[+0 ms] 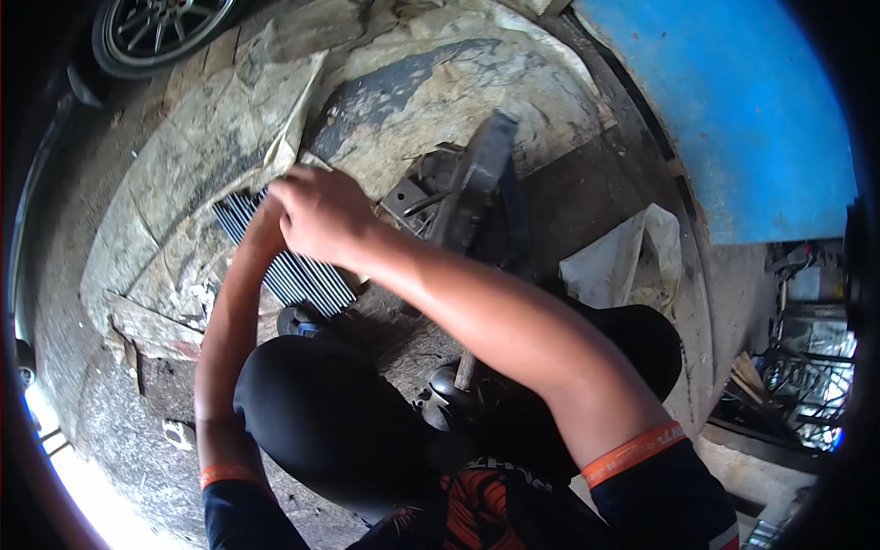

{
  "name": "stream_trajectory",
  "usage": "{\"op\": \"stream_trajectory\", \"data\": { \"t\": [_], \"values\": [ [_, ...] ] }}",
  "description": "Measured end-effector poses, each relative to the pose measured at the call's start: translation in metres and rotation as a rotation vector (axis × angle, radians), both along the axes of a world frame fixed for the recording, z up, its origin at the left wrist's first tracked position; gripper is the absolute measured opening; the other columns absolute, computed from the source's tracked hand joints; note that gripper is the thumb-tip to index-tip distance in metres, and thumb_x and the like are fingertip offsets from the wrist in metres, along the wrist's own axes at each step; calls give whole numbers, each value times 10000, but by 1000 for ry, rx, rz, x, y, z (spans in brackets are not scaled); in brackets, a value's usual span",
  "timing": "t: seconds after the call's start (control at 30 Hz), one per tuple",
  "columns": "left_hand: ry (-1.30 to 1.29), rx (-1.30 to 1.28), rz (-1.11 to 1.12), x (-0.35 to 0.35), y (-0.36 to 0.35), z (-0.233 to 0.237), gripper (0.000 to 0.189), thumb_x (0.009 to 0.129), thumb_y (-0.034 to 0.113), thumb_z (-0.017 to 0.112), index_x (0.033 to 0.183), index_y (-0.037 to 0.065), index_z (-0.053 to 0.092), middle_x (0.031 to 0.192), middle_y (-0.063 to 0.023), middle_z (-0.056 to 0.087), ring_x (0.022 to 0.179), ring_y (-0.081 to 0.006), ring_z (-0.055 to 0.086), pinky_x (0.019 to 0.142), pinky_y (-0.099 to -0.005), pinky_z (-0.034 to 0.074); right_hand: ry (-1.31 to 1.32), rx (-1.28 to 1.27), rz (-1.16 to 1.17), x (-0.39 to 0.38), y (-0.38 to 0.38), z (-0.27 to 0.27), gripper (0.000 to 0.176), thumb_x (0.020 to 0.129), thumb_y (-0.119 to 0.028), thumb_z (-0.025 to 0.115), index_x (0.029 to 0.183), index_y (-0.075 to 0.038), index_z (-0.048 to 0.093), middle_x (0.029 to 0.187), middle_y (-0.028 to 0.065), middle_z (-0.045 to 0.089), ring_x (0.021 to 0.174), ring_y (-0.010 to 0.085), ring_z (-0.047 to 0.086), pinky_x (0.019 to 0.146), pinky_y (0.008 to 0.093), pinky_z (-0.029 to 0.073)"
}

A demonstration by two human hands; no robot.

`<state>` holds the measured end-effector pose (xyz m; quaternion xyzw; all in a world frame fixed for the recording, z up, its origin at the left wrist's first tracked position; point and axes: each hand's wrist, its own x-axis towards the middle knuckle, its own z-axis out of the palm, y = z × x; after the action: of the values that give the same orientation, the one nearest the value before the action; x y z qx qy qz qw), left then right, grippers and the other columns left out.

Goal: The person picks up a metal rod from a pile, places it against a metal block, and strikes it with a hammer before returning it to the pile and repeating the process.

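My right hand (325, 213) is closed, its fingers curled together, and it overlaps my left hand (268, 225). What the right fingers hold, if anything, is hidden. The left fingers are mostly covered by the right hand and slightly blurred. Beneath both hands lies a row of thin, parallel grey metal rods (307, 282), partly blocked from view by my hands and left forearm. A dark heavy metal block (478, 179) stands to the right of my hands, with smaller metal pieces (408, 196) beside it.
A stained tarp (183, 156) covers much of the ground. A wheel (156, 32) is at the upper left, a blue panel (733, 110) at the upper right. A whitish sack (610, 261) lies right of my arm. A wooden handle (466, 371) shows between my legs.
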<state>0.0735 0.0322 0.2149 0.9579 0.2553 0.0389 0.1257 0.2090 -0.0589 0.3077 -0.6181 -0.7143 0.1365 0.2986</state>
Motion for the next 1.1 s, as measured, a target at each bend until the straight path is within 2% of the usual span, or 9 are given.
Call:
{"op": "stream_trajectory", "data": {
  "t": [0.07, 0.17, 0.27, 0.4, 0.5, 0.63, 0.8, 0.9, 1.1],
  "values": [
    [-386, -133, 12, 41, -3, 77, 234, 772, 119, 613, 985, 20, 624, 993, -181, 656, 957, -310, 629, 800, -411, 501, -8, 154, -21, 37, -3, 41, 256, 738, -98, 632, 986, -37, 640, 918, 129, 656, 809, 283, 659, 740, 383, 553],
    [-314, -122, 40, 111, -20, 157, 257, 803, 171, 607, 997, 4, 623, 898, -222, 661, 854, -383, 639, 767, -455, 500, -37, 521, -219, 109, -15, 79, 146, 769, -103, 614, 900, -79, 672, 826, 114, 667, 739, 290, 661, 682, 372, 536],
    [-411, -63, -92, 177, -51, 191, 338, 830, 247, 612, 1060, -1, 614, 898, -228, 660, 862, -382, 641, 781, -446, 502, 31, 531, -490, 185, -43, 82, 194, 736, -149, 637, 918, -98, 680, 824, 133, 671, 775, 330, 654, 702, 421, 528],
    [-335, -7, -44, 260, -91, 161, 434, 864, 330, 617, 1178, 32, 581, 1152, -202, 612, 1091, -337, 584, 931, -412, 459, 172, 212, -902, 262, -95, -1, 188, 748, -137, 608, 911, -65, 666, 887, 198, 657, 861, 382, 635, 736, 445, 512],
    [-109, 58, 24, 288, -127, 122, 524, 854, 483, 573, 1220, 108, 576, 1352, -112, 481, 1333, -333, 333, 1113, -534, 201, 242, -424, -1106, 274, -145, -82, 270, 803, -210, 604, 997, -25, 640, 1008, 208, 653, 987, 379, 619, 843, 452, 507],
    [261, 236, -58, 297, -147, 127, 441, 823, 475, 596, 1113, 148, 651, 1260, -77, 561, 1293, -252, 394, 1123, -495, 175, 283, -621, -1022, 247, -183, -175, 245, 819, -155, 595, 1027, -36, 643, 1074, 196, 646, 1018, 380, 616, 863, 444, 510],
    [148, 308, -44, 301, -146, 123, 374, 790, 435, 619, 992, 129, 695, 1079, -31, 659, 1222, -217, 445, 1104, -463, 182, 319, -893, -947, 249, -190, -234, 312, 782, -203, 666, 1072, -90, 659, 1114, 156, 646, 1065, 337, 604, 906, 446, 480],
    [140, 302, -74, 301, -147, 123, 350, 777, 422, 634, 957, 129, 702, 1061, -32, 660, 1200, -212, 455, 1095, -459, 187, 224, -941, -886, 246, -176, -194, 223, 811, -137, 624, 1019, -80, 679, 1106, 143, 657, 1102, 309, 597, 965, 479, 422],
    [33, 265, -100, 300, -144, 121, 294, 775, 385, 639, 876, 116, 700, 954, -33, 666, 1137, -217, 495, 1082, -464, 205, 231, -937, -873, 236, -165, -242, 243, 798, -163, 649, 1032, -112, 689, 1117, 129, 657, 1102, 301, 599, 970, 471, 421]
  ]
}}
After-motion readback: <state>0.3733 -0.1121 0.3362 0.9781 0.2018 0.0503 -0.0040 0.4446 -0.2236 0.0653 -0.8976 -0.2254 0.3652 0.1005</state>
